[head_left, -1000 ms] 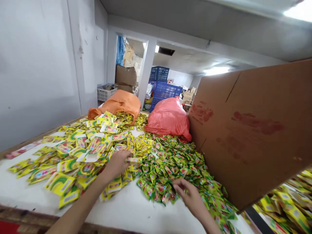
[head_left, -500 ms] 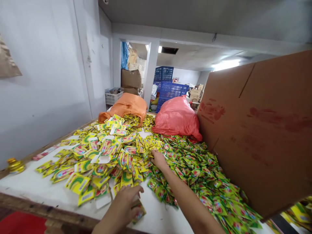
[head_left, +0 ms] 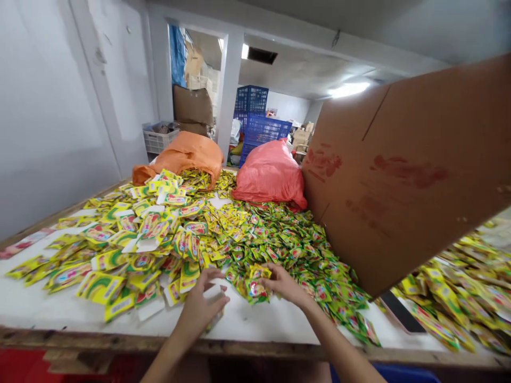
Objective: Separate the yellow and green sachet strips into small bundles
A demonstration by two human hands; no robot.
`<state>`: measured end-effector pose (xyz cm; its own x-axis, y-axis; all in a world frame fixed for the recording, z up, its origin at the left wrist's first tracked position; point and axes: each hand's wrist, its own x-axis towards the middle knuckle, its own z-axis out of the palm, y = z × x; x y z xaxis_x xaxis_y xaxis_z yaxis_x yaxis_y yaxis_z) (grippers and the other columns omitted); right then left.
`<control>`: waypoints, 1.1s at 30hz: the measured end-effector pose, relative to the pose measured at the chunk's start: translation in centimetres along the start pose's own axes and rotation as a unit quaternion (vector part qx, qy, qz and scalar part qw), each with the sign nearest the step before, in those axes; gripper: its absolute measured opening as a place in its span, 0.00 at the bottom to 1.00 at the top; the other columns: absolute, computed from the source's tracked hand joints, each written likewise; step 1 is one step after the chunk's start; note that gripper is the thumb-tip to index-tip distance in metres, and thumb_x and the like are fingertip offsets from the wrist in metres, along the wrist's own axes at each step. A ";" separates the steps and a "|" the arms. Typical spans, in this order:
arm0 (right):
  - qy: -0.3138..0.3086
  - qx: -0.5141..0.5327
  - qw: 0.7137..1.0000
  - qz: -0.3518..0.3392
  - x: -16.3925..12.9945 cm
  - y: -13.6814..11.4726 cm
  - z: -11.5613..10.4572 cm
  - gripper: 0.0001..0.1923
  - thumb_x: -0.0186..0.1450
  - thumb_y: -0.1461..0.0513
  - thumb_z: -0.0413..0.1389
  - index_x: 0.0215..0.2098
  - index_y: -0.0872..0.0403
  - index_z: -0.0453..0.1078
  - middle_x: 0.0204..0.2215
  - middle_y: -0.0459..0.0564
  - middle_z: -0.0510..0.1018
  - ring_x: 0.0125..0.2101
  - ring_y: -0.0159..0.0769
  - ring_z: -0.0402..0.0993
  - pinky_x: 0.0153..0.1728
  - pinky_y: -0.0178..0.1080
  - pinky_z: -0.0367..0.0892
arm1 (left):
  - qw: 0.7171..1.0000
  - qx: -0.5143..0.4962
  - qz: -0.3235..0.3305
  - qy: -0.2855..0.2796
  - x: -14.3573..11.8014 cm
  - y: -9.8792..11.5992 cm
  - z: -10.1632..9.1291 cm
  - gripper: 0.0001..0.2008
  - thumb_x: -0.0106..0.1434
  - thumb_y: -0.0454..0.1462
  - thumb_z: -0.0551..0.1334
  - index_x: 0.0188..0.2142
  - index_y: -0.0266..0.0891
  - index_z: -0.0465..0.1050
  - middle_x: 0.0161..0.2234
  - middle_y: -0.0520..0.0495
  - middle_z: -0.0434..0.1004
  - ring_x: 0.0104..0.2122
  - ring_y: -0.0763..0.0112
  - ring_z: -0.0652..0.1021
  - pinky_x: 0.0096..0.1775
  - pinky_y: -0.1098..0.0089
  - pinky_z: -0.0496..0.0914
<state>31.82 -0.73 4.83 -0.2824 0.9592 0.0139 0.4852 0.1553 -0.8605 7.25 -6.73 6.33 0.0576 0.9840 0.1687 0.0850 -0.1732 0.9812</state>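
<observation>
Clutching small glossy green-yellow sachets, right hand; left hand pinning flat stack.

Pale grey walls close in the left side. A white table with a worn wooden edge fills the foreground. A large cardboard sheet leans in on the right. At the far end lie two stuffed sacks — one orange, one pink. Beyond a white pillar a doorway opens on a storeroom: blue crates, brown boxes, a white basket. Ceiling lights glow over a low ceiling.
</observation>
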 end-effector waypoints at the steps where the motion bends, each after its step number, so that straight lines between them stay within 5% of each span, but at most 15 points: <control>1: -0.003 0.005 1.000 0.008 -1.3 0.5 0.2 0.15 0.54 0.59 0.56 0.39 0.55 0.66 0.24 0.42 0.69 0.21 0.28 0.65 0.21 0.30 0.62 | 1.000 -0.015 0.005 0.023 0.2 -0.2 0.1 0.21 0.50 0.34 0.63 0.43 0.43 0.58 0.43 0.45 0.71 0.36 0.65 0.77 0.44 0.60 0.68; 7: 0.085 -0.119 0.989 0.004 -6.6 1.4 0.6 0.28 0.53 0.65 0.55 0.52 0.50 0.57 0.37 0.48 0.69 0.32 0.35 0.68 0.35 0.38 0.65 | 0.991 -0.092 -0.006 0.102 0.7 -2.1 1.3 0.29 0.48 0.38 0.66 0.48 0.41 0.55 0.40 0.44 0.74 0.39 0.62 0.77 0.45 0.59 0.68; 10: 0.155 -0.196 0.967 -0.050 -8.1 0.9 0.7 0.22 0.55 0.65 0.54 0.48 0.50 0.60 0.43 0.51 0.66 0.44 0.39 0.64 0.45 0.41 0.60 | 0.981 -0.173 -0.062 0.066 0.4 -3.4 2.2 0.33 0.47 0.39 0.67 0.50 0.40 0.54 0.38 0.43 0.76 0.38 0.60 0.78 0.41 0.60 0.70; 12: 0.163 -0.215 0.962 -0.048 -8.9 0.8 1.2 0.12 0.57 0.64 0.53 0.40 0.52 0.64 0.37 0.50 0.69 0.42 0.40 0.65 0.43 0.40 0.60 | 0.975 -0.201 -0.093 0.025 0.1 -4.0 2.6 0.33 0.45 0.39 0.68 0.49 0.37 0.57 0.36 0.43 0.78 0.36 0.59 0.79 0.39 0.61 0.70; 14: 0.160 -0.220 0.962 -0.018 -9.3 1.0 2.0 0.07 0.57 0.61 0.55 0.34 0.53 0.64 0.31 0.48 0.71 0.35 0.39 0.67 0.38 0.39 0.61 | 0.974 -0.189 -0.121 -0.020 0.0 -4.3 3.0 0.28 0.44 0.39 0.69 0.44 0.34 0.64 0.33 0.42 0.79 0.35 0.59 0.78 0.38 0.64 0.70; 17: 0.143 -0.176 0.973 0.045 -9.5 2.1 3.6 0.14 0.53 0.60 0.59 0.36 0.53 0.63 0.24 0.44 0.71 0.28 0.37 0.68 0.31 0.36 0.61 | 0.973 -0.162 -0.152 -0.067 -0.1 -4.4 3.2 0.21 0.44 0.40 0.69 0.37 0.31 0.72 0.33 0.40 0.80 0.36 0.58 0.78 0.37 0.65 0.70; 21: 0.116 -0.062 0.987 0.092 -9.3 3.1 4.1 0.10 0.53 0.61 0.57 0.32 0.54 0.63 0.19 0.41 0.67 0.22 0.32 0.65 0.24 0.32 0.58 | 0.969 -0.171 -0.168 -0.064 -0.2 -4.4 3.1 0.21 0.43 0.41 0.69 0.36 0.31 0.74 0.34 0.41 0.80 0.35 0.58 0.78 0.37 0.65 0.70; 24: 0.115 -0.044 0.990 0.065 -9.5 2.7 2.5 0.06 0.54 0.61 0.56 0.28 0.55 0.63 0.23 0.43 0.69 0.25 0.32 0.65 0.26 0.32 0.59 | 0.965 -0.176 -0.182 -0.073 -0.3 -4.3 3.0 0.21 0.43 0.42 0.69 0.36 0.32 0.74 0.33 0.42 0.80 0.34 0.60 0.78 0.35 0.67 0.70; 29: 0.102 -0.069 0.992 -0.007 -9.0 0.3 -0.8 0.08 0.59 0.61 0.51 0.38 0.54 0.64 0.28 0.46 0.71 0.29 0.34 0.66 0.31 0.34 0.62 | 0.960 -0.175 -0.184 -0.121 -0.5 -4.2 3.1 0.17 0.47 0.42 0.67 0.34 0.31 0.75 0.30 0.42 0.80 0.30 0.64 0.77 0.33 0.69 0.69; 33: -0.024 -0.179 0.983 -0.034 -7.4 -1.0 -0.6 0.08 0.60 0.65 0.49 0.36 0.53 0.66 0.29 0.47 0.72 0.31 0.34 0.67 0.33 0.34 0.61 | 0.960 -0.177 -0.179 -0.121 -0.4 -4.2 3.4 0.17 0.47 0.42 0.67 0.33 0.31 0.75 0.27 0.43 0.79 0.27 0.66 0.76 0.32 0.70 0.69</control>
<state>33.93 -7.84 5.87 -0.3589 0.9328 0.0331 0.7213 0.2997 -0.6244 10.27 -6.55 1.81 0.3207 0.9318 -0.1697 -0.1989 0.2414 0.9498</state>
